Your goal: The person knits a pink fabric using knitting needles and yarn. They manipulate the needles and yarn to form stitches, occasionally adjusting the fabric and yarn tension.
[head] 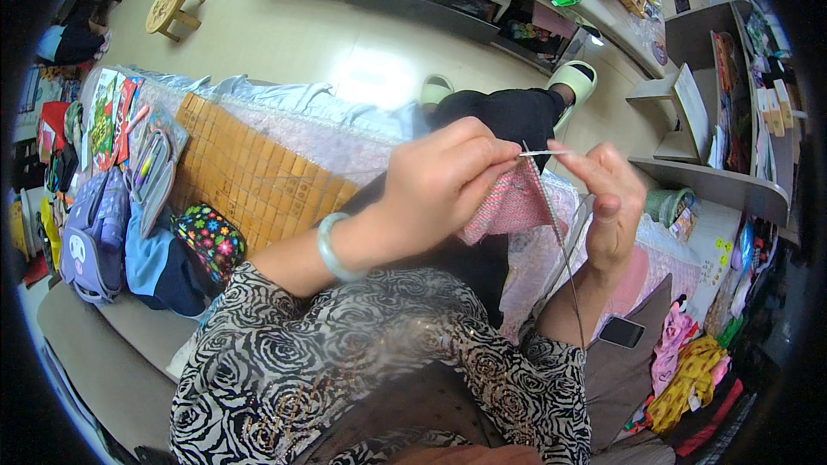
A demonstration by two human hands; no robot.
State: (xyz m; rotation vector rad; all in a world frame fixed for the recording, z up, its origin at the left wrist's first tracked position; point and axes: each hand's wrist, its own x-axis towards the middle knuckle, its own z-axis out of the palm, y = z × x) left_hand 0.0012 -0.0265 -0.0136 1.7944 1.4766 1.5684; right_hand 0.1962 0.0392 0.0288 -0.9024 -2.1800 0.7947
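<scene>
A piece of pink and grey knitting (504, 206) hangs from thin needles in front of my lap. My left hand (446, 174), with a pale bangle (331, 247) on its wrist, pinches the work at its upper left corner. A long needle (568, 271) runs from that corner down along the fabric's right edge towards my right sleeve. A shorter-looking light needle (546, 153) points right from the pinch. Its far end meets the index fingertip of my right hand (610, 206), whose thumb stands apart. Whether yarn crosses that finger is too blurred to tell.
To my left, a bamboo tile mat (258, 174), a floral pouch (210, 236) and a purple backpack (94, 239) lie on the sofa. At right, a phone (621, 332) rests on a brown cushion (601, 387). A wooden stool (169, 11) stands on the floor beyond.
</scene>
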